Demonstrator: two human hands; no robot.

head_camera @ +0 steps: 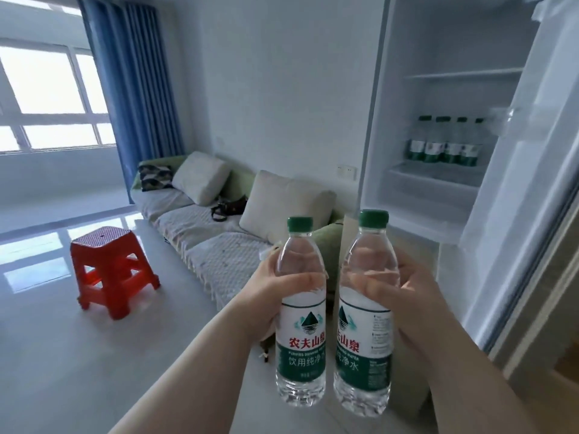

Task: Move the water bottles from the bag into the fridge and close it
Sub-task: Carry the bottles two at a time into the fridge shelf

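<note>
I hold two clear water bottles with green caps and green-white labels upright in front of me. My left hand grips the left bottle at its middle. My right hand grips the right bottle the same way. The white fridge stands open at the upper right, its door swung out to the right. Several matching bottles stand in a row on a middle shelf inside. The upper shelf holds nothing. The bag is mostly hidden behind my arms and the bottles.
A sofa with pillows and a dark handbag runs along the wall left of the fridge. A red plastic stool stands on the glossy floor at the left. Blue curtains hang by the window.
</note>
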